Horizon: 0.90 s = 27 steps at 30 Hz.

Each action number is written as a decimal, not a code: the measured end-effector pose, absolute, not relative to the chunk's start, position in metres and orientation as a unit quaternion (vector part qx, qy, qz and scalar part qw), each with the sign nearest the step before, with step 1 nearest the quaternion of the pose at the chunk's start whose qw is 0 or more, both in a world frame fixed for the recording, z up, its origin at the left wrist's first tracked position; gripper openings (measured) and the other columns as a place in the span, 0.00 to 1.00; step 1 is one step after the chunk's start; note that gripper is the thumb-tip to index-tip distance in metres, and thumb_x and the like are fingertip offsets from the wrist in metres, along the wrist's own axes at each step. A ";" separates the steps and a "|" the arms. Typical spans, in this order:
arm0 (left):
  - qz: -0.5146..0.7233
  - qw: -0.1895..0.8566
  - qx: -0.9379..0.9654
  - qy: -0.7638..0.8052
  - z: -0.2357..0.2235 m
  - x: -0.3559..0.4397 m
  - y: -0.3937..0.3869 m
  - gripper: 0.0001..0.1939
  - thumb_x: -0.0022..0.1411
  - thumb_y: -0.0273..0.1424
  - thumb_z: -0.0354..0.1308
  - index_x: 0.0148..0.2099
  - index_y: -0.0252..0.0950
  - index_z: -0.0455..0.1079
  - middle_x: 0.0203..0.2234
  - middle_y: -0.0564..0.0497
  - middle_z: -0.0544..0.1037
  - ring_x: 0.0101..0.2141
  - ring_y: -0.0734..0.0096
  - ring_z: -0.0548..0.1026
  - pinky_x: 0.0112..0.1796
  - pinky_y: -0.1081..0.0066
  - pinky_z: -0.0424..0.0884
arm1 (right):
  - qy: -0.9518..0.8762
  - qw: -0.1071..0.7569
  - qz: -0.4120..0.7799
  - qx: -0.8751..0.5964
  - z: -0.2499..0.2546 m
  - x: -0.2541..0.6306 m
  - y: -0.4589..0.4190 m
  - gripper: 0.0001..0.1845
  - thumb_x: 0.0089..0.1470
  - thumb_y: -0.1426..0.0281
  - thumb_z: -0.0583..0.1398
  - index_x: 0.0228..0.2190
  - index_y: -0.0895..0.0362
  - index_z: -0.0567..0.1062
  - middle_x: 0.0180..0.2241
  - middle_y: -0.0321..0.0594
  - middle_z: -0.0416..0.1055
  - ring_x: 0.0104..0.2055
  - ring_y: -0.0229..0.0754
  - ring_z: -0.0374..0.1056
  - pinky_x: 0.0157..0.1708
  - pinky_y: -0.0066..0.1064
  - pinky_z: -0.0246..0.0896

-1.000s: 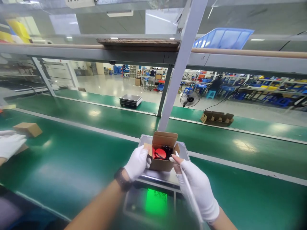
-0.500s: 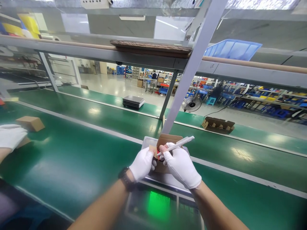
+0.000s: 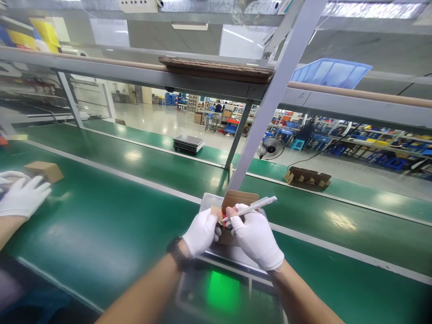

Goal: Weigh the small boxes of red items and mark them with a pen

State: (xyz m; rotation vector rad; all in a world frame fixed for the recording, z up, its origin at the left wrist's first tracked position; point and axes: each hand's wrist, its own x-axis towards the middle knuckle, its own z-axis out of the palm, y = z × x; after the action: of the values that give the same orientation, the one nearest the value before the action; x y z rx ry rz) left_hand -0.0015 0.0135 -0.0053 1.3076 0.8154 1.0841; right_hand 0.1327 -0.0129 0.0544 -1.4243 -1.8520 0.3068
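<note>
An opened cardboard box (image 3: pixel 240 197) stands on the metal plate of a weighing scale (image 3: pixel 232 255). My left hand (image 3: pixel 201 230), white-gloved, is closed on a small cardboard flap at the box's left side. A white pen (image 3: pixel 260 205) slants through my right hand (image 3: pixel 257 237), also gloved, with its tip toward the flap. The right thumb and fingers are closed around the pen, over the box opening. Something red (image 3: pixel 224 218) shows between the hands; its kind is hidden. The scale's green display (image 3: pixel 222 290) glows below my wrists, its digits blurred.
At the left, a co-worker's gloved hands (image 3: pixel 25 198) are near a closed cardboard box (image 3: pixel 45 172) on the green belt (image 3: pixel 128 225). A slanted post (image 3: pixel 259 117) rises behind my scale. Farther back are another scale (image 3: pixel 189 143), an open carton (image 3: pixel 308 178) and a fan (image 3: pixel 271 147).
The co-worker's gloved hands have moved further into view at the left. My hands keep nearly the same hold on flap and pen; the view has shifted slightly.
</note>
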 end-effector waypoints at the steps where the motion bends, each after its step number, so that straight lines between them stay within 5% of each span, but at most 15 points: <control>1: 0.466 0.586 0.562 0.352 -0.005 -0.001 0.014 0.25 0.59 0.52 0.45 0.31 0.32 0.62 0.17 0.52 0.66 0.16 0.77 0.63 0.17 0.79 0.60 | -0.726 0.382 0.117 -0.560 0.054 0.133 -0.013 0.19 0.59 0.62 0.52 0.20 0.55 0.68 0.22 0.35 0.69 0.27 0.41 0.66 0.32 0.30 0.53; 14: 0.463 0.581 0.559 0.367 -0.007 0.000 0.014 0.26 0.58 0.53 0.45 0.32 0.32 0.61 0.17 0.51 0.67 0.16 0.76 0.63 0.18 0.77 0.60 | -0.718 0.405 0.137 -0.550 0.054 0.132 -0.014 0.20 0.60 0.61 0.52 0.19 0.55 0.68 0.22 0.37 0.69 0.27 0.42 0.66 0.31 0.31 0.56; 18: 0.461 0.575 0.565 0.371 -0.005 -0.005 0.015 0.26 0.59 0.53 0.44 0.32 0.32 0.62 0.18 0.51 0.67 0.17 0.75 0.64 0.18 0.77 0.60 | -0.638 0.520 0.252 -0.510 0.048 0.143 -0.021 0.19 0.58 0.57 0.56 0.23 0.57 0.70 0.20 0.37 0.68 0.21 0.39 0.63 0.21 0.27 0.56; 21: 0.481 0.520 0.587 0.392 -0.003 -0.007 0.010 0.23 0.59 0.50 0.50 0.40 0.34 0.64 0.29 0.47 0.74 0.28 0.69 0.72 0.28 0.74 0.68 | -0.515 0.666 0.267 -0.469 0.038 0.155 -0.036 0.17 0.57 0.56 0.57 0.31 0.58 0.70 0.22 0.37 0.69 0.18 0.35 0.59 0.15 0.23 0.51; 24: 0.442 0.435 0.635 0.461 -0.004 -0.003 0.006 0.32 0.44 0.44 0.67 0.50 0.41 0.62 0.41 0.49 0.74 0.39 0.60 0.74 0.37 0.66 0.72 | -0.442 0.728 0.236 -0.469 0.025 0.162 -0.048 0.19 0.57 0.56 0.57 0.41 0.58 0.70 0.27 0.40 0.72 0.18 0.33 0.59 0.15 0.23 0.54; 27: 0.361 0.391 0.677 0.509 -0.009 0.007 0.011 0.29 0.38 0.43 0.70 0.44 0.45 0.67 0.36 0.54 0.76 0.35 0.54 0.74 0.32 0.60 0.73 | -0.384 0.743 0.216 -0.503 0.011 0.178 -0.040 0.20 0.57 0.56 0.57 0.44 0.59 0.71 0.31 0.42 0.73 0.17 0.32 0.59 0.16 0.24 0.56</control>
State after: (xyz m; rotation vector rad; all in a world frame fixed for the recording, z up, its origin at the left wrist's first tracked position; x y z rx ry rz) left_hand 0.0071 0.0108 -0.0085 1.7197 1.2918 0.9159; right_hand 0.1784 -0.0398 0.0110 -1.1020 -0.8420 0.4728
